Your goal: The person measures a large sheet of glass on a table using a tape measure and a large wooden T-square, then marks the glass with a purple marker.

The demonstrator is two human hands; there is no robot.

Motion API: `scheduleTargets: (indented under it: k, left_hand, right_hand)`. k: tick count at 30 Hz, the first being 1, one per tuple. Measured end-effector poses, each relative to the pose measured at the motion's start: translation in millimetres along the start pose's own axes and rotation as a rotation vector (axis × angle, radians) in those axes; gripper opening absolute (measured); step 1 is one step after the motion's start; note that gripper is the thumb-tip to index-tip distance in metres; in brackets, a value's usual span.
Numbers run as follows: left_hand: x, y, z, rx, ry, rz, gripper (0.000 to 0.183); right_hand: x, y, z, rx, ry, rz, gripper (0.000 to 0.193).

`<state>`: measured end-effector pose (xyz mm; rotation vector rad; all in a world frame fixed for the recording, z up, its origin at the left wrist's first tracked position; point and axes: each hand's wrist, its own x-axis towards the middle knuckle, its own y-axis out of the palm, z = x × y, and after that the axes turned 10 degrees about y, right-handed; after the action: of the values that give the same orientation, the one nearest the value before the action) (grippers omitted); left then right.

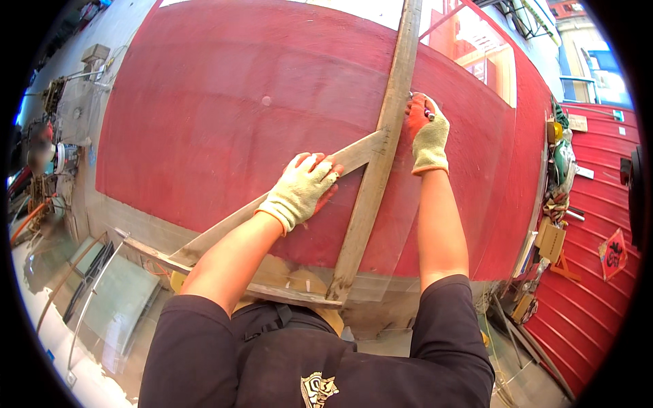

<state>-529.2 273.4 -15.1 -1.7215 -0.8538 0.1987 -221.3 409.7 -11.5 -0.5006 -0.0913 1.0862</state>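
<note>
A wooden square (pixel 360 204), built from three flat timber strips joined in a triangle, lies on a large red board (pixel 224 115) that fills most of the view. One long strip runs from the top edge of the picture down to the board's near edge, a second slants from its middle toward the lower left, and a third closes the triangle along the near edge.

The left hand (pixel 303 187), in a pale knit glove with reddish fingertips, presses flat on the slanting strip just left of where it meets the long one, its fingers spread and lying open on the wood. The right hand (pixel 428 132), in a matching glove, rests against the right side of the long strip higher up, its fingers curled closed around a small pen (pixel 428 114) whose tip sits at the strip's edge. Both forearms are bare; two black sleeves and a black shirt show at the bottom of the view.

The board rests on a low surface (pixel 115 217) that shows grey along the board's left and near edges. A sheet of glass (pixel 115 299) lies at the lower left. To the right, a clutter of tools and boxes (pixel 554 204) lines the edge beside a red ribbed metal wall (pixel 592 299).
</note>
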Motion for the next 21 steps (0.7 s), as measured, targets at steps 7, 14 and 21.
scheduleTargets:
  k: [7,14,21]
  left_hand:
    - [-4,5,2,0.007,-0.004,-0.031,0.043]
    - [-3,4,1,0.0,-0.007,-0.03,0.04]
    - [-4,4,1,-0.01,-0.012,-0.034,0.042]
  right_hand:
    - [12,8,12,0.123,0.06,0.018,0.036]
    - [23,10,15,0.072,0.035,0.005,0.031]
    - [19,8,17,0.03,0.019,-0.008,0.032]
